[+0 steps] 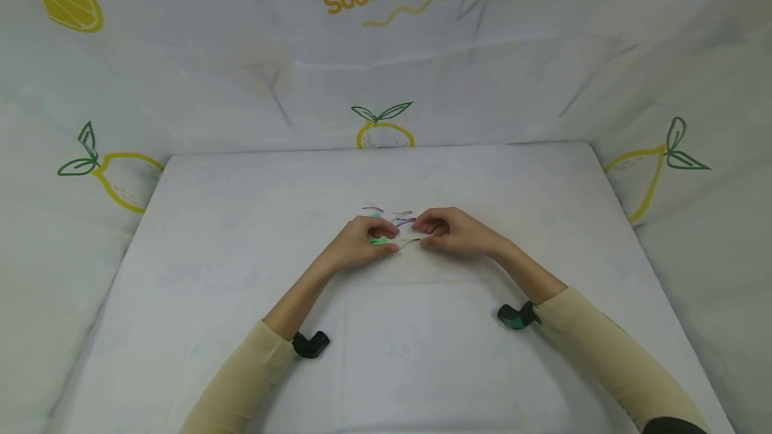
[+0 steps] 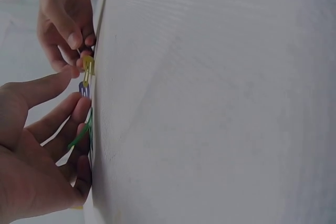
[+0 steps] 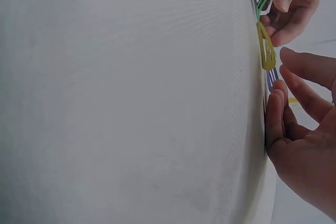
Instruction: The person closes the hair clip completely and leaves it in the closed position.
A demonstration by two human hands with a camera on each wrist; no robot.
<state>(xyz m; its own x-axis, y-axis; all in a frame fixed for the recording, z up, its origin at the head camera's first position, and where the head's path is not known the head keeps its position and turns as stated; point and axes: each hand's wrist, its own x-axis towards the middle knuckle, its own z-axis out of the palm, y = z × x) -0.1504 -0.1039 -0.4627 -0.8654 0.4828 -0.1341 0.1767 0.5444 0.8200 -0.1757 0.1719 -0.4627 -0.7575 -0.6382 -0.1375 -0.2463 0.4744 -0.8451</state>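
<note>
Several small snap hair clips lie on the white table between the two hands. A yellow hair clip (image 3: 266, 48) lies near the right thumb; whether they touch, I cannot tell. Beyond it is a purple hair clip (image 1: 405, 222), close to the right fingertips. The left hand (image 1: 364, 241) rests over a green hair clip (image 2: 80, 136), partly hidden behind its fingers. Its thumb stands apart from the fingers. The right hand (image 1: 456, 232) faces it, fingers bent loosely, thumb and index apart in the right wrist view. Neither hand visibly grips a clip.
Behind the hands lie a light blue piece (image 1: 376, 215), a dark thin clip (image 1: 372, 208) and a greyish clip (image 1: 402, 212). The white table (image 1: 398, 353) is enclosed by cloth walls (image 1: 386, 79) with lemon prints at the back and sides.
</note>
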